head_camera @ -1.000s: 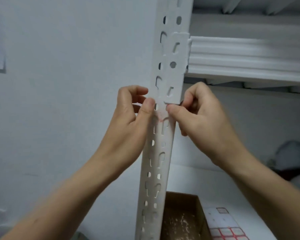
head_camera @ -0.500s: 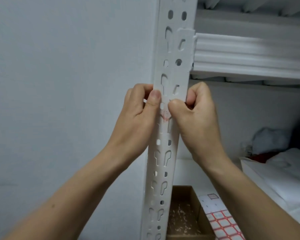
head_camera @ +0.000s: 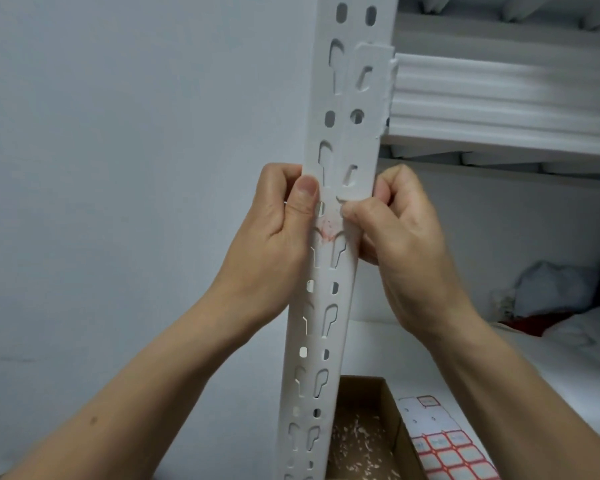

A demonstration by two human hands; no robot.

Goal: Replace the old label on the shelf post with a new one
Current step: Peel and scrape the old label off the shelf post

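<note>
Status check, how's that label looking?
Left hand and right hand grip shelf post. Right thumb beside old label, red remnants only. Nothing blocking.

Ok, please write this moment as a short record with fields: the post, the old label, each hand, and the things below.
shelf post: white, slotted, upright beside the wall
old label residue: faint reddish traces on the post's front, between the two thumbs
left hand: holds the post's left edge, thumb on the front
right hand: holds the right edge, thumb tip just above the residue
cardboard box: open, below the post, with paper scraps inside
label sheet: red-bordered labels, lying right of the box
new label: not yet on the post
</note>
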